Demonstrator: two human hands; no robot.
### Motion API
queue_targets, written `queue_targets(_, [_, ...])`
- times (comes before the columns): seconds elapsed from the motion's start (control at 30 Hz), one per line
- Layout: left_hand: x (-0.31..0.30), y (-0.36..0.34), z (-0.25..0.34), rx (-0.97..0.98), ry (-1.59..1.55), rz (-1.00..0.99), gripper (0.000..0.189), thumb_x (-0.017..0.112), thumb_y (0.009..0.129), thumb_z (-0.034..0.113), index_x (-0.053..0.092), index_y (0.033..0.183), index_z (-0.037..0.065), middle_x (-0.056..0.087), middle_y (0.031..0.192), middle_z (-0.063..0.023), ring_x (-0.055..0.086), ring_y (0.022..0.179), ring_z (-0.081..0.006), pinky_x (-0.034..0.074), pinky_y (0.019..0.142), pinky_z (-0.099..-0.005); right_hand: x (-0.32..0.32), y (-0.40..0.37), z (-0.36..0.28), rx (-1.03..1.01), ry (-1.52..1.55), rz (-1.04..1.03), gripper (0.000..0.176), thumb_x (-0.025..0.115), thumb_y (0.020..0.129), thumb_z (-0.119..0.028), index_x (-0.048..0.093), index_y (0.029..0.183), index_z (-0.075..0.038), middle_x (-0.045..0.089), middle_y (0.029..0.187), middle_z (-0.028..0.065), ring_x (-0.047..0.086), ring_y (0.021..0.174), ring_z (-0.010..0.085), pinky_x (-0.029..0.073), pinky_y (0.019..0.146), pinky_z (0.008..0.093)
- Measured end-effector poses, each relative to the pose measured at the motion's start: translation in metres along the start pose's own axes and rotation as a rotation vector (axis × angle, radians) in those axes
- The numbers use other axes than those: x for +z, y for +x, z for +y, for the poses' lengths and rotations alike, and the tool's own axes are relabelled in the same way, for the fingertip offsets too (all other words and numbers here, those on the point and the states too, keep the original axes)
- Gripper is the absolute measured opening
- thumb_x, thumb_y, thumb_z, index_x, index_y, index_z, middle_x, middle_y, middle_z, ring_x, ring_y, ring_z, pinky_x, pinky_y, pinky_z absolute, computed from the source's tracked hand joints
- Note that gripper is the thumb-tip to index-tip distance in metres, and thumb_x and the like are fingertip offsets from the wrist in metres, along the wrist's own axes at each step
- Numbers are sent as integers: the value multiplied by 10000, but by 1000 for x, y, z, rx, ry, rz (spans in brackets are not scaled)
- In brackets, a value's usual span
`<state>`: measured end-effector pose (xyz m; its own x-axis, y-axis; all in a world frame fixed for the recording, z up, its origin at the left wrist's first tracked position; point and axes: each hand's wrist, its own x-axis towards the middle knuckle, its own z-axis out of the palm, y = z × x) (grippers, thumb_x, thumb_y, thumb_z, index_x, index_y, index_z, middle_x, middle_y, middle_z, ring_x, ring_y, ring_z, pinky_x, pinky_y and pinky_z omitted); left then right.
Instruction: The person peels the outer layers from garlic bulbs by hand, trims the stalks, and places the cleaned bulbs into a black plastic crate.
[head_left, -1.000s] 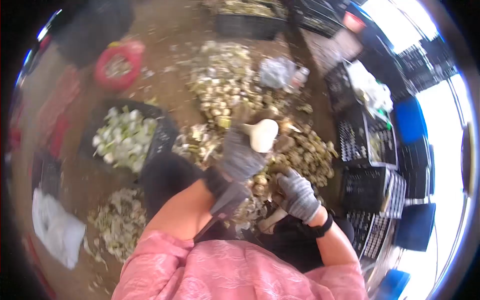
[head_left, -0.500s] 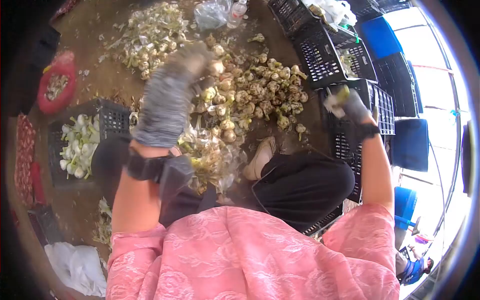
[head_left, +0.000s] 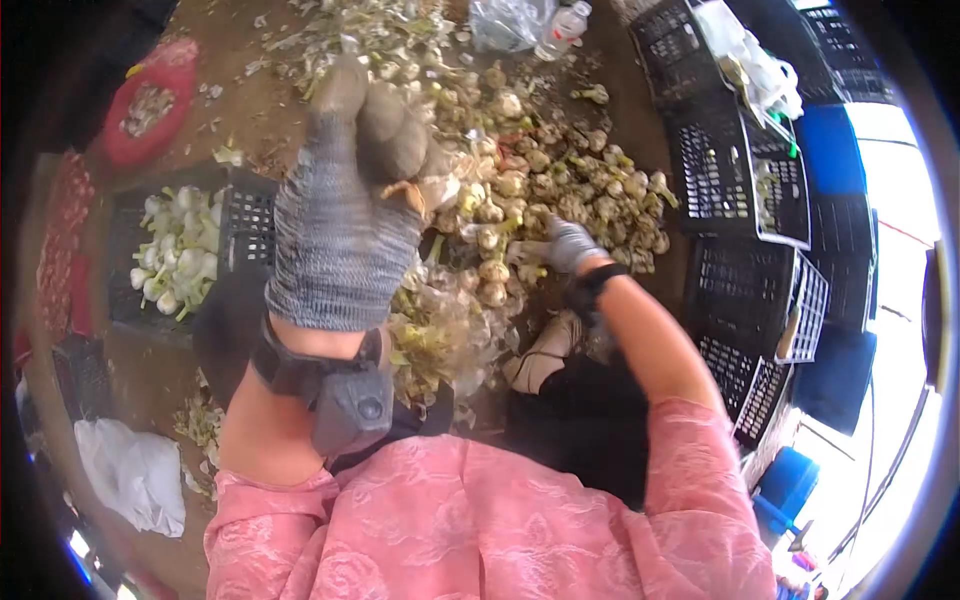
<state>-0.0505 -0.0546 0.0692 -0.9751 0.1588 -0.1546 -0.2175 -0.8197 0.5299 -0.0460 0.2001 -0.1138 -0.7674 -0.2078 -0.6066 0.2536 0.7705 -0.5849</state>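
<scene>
My left hand (head_left: 375,125), in a grey knitted glove, is raised over the left side of the garlic heap and looks large and blurred. Its fingers are curled round a pale garlic bulb (head_left: 436,190), partly covered by the glove. My right hand (head_left: 572,246), also gloved, reaches low into the front of the garlic heap (head_left: 590,190). Its fingertips meet the bulbs there, and they are too hidden to show what they grip. Loose papery garlic skins (head_left: 450,335) lie between the hands and my legs.
Trimmed white garlic fills a black crate (head_left: 250,220) on the left. Behind it is a red mesh sack (head_left: 150,105). Black crates (head_left: 705,165) are stacked at the right. A plastic bottle (head_left: 563,30) and clear bag (head_left: 505,22) lie at the back; a white bag (head_left: 130,475) lies front left.
My right hand has moved left from the crates, where it held a garlic bulb, down to the heap. My left hand has shifted slightly left, and the view has turned.
</scene>
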Motion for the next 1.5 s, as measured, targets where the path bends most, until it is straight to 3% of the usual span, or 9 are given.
queue_targets(0.07, [-1,0,3,27,64,250,314,477,905,349,454,664,148,370,576,22,382,514,-122,382,503,-273,40,59,-7,219,-520,147,427,652,779,-206,523,1157,-53,564,1145,140,557,1021,281,456,827,354])
queue_targets(0.17, [-9,2,7,25,223,292,265,550,858,342,549,791,86,513,654,-27,506,596,-143,451,568,-287,76,136,29,463,-143,159,322,593,809,-237,583,1079,-61,590,1083,151,556,1001,319,481,768,387])
queue_targets(0.3, [-21,4,4,46,486,181,297,594,822,243,558,1003,11,584,856,-57,549,761,-133,455,708,-264,23,55,-15,-228,81,220,215,669,729,-148,624,906,-34,639,720,81,581,650,193,481,624,310])
queue_targets(0.6, [-11,-30,-53,-240,587,-295,661,774,656,133,405,1186,-4,550,1029,-66,526,908,-123,460,787,-274,-80,-116,-133,-537,601,217,435,690,741,-180,510,1103,-18,563,847,6,536,777,68,462,645,207])
queue_targets(0.77, [-5,-45,-61,570,1336,-415,637,780,633,149,437,1159,42,525,1072,-128,523,987,-244,425,873,-342,-44,-169,-135,-399,990,231,475,696,742,-284,521,1089,-10,604,883,30,561,813,100,454,700,222])
queue_targets(0.93, [-5,-55,-70,743,1358,-438,615,770,631,123,445,1145,31,518,1059,-141,523,984,-289,424,872,-357,-32,-179,-140,-413,866,357,299,675,776,-161,562,998,4,628,894,56,569,815,100,463,734,244])
queue_targets(1.33, [1,-58,-70,587,1246,-397,626,789,615,84,446,1137,44,509,1095,-94,516,1000,-206,437,867,-325,-41,-183,-132,-542,753,325,245,648,783,-66,582,1010,-3,635,892,39,574,800,79,473,716,240])
queue_targets(1.4, [-2,-60,-74,65,866,-237,628,786,612,76,444,1139,53,502,1109,-78,505,1016,-186,434,872,-311,-41,-181,-130,-536,716,343,240,642,781,-55,582,1008,-4,633,879,32,568,788,75,472,706,237])
queue_targets(1.5, [-3,-60,-68,73,664,-376,686,795,607,149,425,1178,61,494,1127,-73,492,1036,-173,434,880,-315,-45,-180,-127,-528,603,369,229,631,776,-35,584,998,-4,627,851,23,558,762,67,470,692,234])
